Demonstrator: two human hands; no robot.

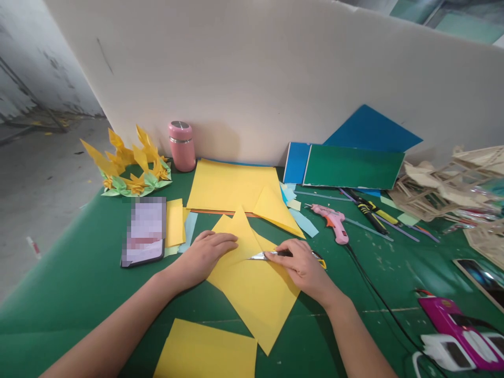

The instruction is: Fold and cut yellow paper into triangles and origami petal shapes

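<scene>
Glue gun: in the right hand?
No, the glue gun lies on the table; the right hand holds a knife.

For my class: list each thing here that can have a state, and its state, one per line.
Left hand: open, resting on the yellow paper
Right hand: gripping the cutting tool
Cutting tool: pointed blade exposed
Yellow paper: lying under both hands
Pink flask: upright, lid on
Left phone: screen lit
Right phone: screen state unclear
Glue gun: lying down, cord attached
Paper crown: standing, points up
</scene>
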